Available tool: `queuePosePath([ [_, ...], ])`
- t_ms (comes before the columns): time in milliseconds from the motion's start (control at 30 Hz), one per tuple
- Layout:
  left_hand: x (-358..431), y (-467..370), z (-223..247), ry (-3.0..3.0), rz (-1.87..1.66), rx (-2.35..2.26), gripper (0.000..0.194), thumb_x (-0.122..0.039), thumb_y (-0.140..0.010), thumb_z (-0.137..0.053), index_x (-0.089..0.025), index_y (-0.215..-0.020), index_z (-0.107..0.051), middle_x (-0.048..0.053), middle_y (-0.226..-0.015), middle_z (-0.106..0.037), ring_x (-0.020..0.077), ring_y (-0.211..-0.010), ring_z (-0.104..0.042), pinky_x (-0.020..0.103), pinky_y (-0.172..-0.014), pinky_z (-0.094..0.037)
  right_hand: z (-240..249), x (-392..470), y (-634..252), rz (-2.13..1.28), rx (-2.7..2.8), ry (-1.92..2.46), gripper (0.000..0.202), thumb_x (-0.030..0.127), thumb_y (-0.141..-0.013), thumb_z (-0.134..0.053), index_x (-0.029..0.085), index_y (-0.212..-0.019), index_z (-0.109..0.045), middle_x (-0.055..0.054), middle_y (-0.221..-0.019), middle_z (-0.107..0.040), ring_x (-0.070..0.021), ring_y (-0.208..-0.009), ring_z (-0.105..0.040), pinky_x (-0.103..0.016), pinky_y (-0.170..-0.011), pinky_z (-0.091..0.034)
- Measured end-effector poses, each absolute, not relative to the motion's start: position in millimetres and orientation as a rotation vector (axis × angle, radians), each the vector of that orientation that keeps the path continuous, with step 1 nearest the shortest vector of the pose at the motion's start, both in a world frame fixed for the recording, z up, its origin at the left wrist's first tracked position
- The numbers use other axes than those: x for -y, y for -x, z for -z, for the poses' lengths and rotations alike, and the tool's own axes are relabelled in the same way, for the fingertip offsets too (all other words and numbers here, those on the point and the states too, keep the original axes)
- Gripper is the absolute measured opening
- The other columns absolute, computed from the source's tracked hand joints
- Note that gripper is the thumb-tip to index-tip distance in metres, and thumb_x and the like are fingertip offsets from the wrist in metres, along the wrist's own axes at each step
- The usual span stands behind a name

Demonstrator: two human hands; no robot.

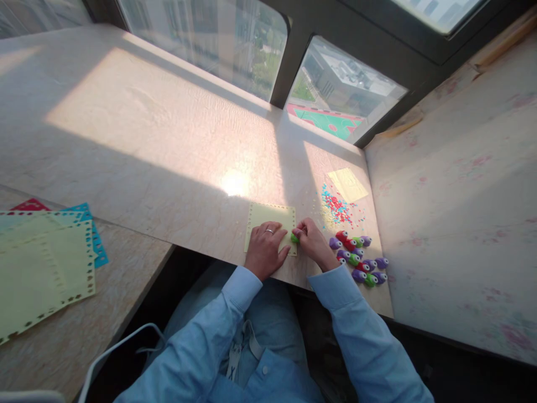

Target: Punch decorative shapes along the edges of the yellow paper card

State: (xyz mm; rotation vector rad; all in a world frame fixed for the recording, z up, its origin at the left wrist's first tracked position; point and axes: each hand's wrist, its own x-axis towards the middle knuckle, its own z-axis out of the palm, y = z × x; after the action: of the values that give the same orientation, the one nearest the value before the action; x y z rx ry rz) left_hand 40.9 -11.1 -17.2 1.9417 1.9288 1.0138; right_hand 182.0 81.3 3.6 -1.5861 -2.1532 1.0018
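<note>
A pale yellow sheet of paper [272, 214] with small punched shapes along its edges lies on the ledge before me. My left hand [265, 246] rests on it with fingers spread, a ring on one finger. At the sheet's right edge, my right hand [309, 238] closes its fingers on a small green craft punch [295, 238]. The fingers partly cover the punch, and whether it is pressed down I cannot tell. Right of that hand stands a group of small purple, red and green craft punches [358, 256], each with a white round part.
Blue, red and yellow paper bits [337, 208] lie scattered behind the punches, beside a small yellow sheet [349, 184]. Punched yellow sheets [46, 268] overlap blue and red ones on the left surface. A window [335, 89] and a flowered wall [457, 184] bound the ledge. A white cable [113, 340] hangs at lower left.
</note>
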Motion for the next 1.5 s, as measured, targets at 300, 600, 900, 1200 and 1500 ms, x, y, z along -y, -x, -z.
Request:
queuePosePath([
  [300, 12, -41, 18, -1.947, -1.027, -1.928, 0.026, -0.029, -0.081, -0.070, -0.019, -0.105, -0.066, 0.011, -0.120, -0.064, 0.0296, -0.117, -0.054, 0.046, -0.095, -0.043, 0, -82, -181, -0.989, 2.109, 1.590, 0.014, 0.034, -0.075, -0.054, 0.021, -0.078, -0.052, 0.002, -0.064, -0.054, -0.0164, -0.062, -0.050, -0.028, -0.059, -0.037],
  [600, 11, -40, 20, -1.938, -1.051, -1.928, 0.028, -0.028, -0.079, -0.072, -0.018, -0.104, -0.067, 0.011, -0.119, -0.065, 0.0291, -0.115, -0.055, 0.046, -0.094, -0.043, 1, -79, -190, -1.276, 1.809, 1.463, 0.045, 0.056, -0.070, -0.063, 0.016, -0.091, -0.059, 0.000, -0.066, -0.059, -0.0150, -0.059, -0.053, -0.027, -0.055, -0.042],
  [900, 11, -40, 19, -1.920, -1.058, -1.936, 0.026, -0.027, -0.079, -0.071, -0.019, -0.103, -0.068, 0.011, -0.117, -0.066, 0.0286, -0.115, -0.055, 0.046, -0.095, -0.043, -1, -61, -201, -0.763, 2.088, 1.387, 0.038, 0.047, -0.074, -0.067, 0.018, -0.098, -0.073, -0.007, -0.090, -0.060, -0.0183, -0.070, -0.054, -0.039, -0.076, -0.050],
  [1200, 9, -40, 21, -1.921, -1.056, -1.932, 0.024, -0.026, -0.079, -0.071, -0.019, -0.101, -0.068, 0.010, -0.117, -0.067, 0.0288, -0.114, -0.056, 0.046, -0.094, -0.044, -31, -71, -241, -0.558, 2.162, 1.318, 0.030, 0.040, -0.084, -0.061, 0.018, -0.100, -0.071, -0.010, -0.096, -0.063, -0.0219, -0.080, -0.060, -0.044, -0.084, -0.049],
  [1500, 6, -39, 22, -1.958, -1.045, -1.949, 0.022, -0.027, -0.080, -0.068, -0.018, -0.100, -0.070, 0.012, -0.117, -0.067, 0.0313, -0.112, -0.058, 0.048, -0.092, -0.044, -50, -52, -318, -0.464, 1.971, 1.520, 0.037, 0.047, -0.082, -0.060, 0.018, -0.102, -0.071, -0.011, -0.105, -0.066, -0.0246, -0.086, -0.063, -0.041, -0.075, -0.052],
])
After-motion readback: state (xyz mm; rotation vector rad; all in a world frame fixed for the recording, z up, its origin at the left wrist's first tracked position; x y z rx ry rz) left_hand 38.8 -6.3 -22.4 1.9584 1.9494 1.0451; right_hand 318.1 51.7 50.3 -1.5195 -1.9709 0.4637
